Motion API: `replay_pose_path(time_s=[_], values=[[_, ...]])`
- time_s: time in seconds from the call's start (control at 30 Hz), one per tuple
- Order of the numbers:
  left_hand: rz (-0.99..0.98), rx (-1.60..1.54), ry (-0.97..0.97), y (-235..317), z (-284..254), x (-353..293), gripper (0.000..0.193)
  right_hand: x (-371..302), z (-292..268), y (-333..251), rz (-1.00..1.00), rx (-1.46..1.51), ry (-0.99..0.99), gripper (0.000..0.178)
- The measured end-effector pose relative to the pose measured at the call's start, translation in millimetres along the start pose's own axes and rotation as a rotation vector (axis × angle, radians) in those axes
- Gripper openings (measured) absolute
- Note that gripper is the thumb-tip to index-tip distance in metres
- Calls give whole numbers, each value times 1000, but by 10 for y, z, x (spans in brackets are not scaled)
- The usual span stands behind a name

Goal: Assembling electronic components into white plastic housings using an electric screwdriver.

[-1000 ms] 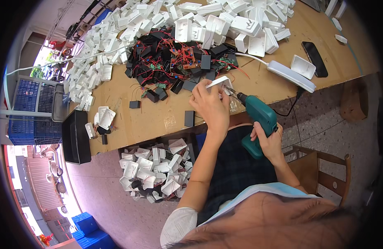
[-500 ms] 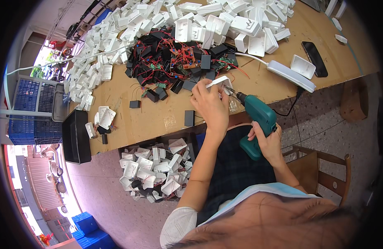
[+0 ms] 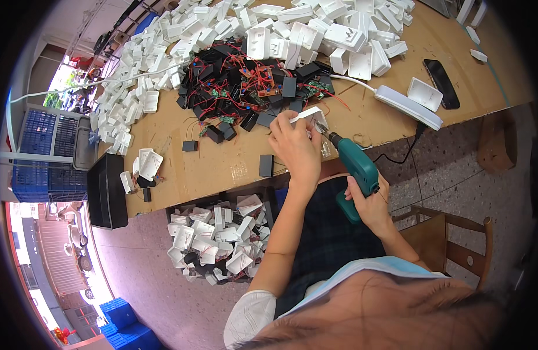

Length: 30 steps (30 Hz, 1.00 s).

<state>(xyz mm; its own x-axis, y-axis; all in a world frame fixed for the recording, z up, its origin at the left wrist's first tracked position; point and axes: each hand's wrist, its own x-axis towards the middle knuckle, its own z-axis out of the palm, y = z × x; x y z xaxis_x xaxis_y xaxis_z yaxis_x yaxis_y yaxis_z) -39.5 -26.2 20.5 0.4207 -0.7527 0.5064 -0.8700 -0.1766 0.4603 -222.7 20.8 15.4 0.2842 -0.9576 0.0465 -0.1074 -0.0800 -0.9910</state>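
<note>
My left hand (image 3: 296, 142) grips a white plastic casing (image 3: 308, 114) at the table's front edge, with its open side partly hidden by my fingers. In my right hand (image 3: 371, 201) is a green cordless screwdriver (image 3: 357, 160), my fingers wrapped round its handle. The tool's bit points up and left into the casing; whether it touches a screw is too small to tell. Just beyond lies a heap of black boxes, red wires and circuit boards (image 3: 263, 87). One black box (image 3: 266, 165) rests left of my left wrist.
White casings (image 3: 164, 46) are piled along the far side. A power strip (image 3: 409, 107), a white tray-like shell (image 3: 424, 94) and a phone (image 3: 441, 83) lie to the right. A black bin (image 3: 108, 192) stands left; a crate of filled casings (image 3: 219, 236) sits below the edge. A wooden chair (image 3: 455, 239) is at right.
My right hand and the screwdriver have shifted slightly left, and the screwdriver has turned a little more upright. My left hand and the casing stay almost in place.
</note>
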Motion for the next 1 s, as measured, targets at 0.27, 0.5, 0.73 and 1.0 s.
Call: replay_pose_path(time_s=[0.27, 0.5, 0.73, 1.0], values=[[9, 4, -4, 24, -10, 1, 16, -73, -38, 72, 11, 196, 54, 16], [24, 20, 6, 15, -13, -6, 15, -357, -377, 197, -92, 217, -56, 34], [38, 62, 14, 17, 25, -13, 14, -416, -486, 153, -171, 274, 110, 29], [124, -120, 97, -114, -99, -185, 50, -476, -584, 145, -182, 336, 136, 30]])
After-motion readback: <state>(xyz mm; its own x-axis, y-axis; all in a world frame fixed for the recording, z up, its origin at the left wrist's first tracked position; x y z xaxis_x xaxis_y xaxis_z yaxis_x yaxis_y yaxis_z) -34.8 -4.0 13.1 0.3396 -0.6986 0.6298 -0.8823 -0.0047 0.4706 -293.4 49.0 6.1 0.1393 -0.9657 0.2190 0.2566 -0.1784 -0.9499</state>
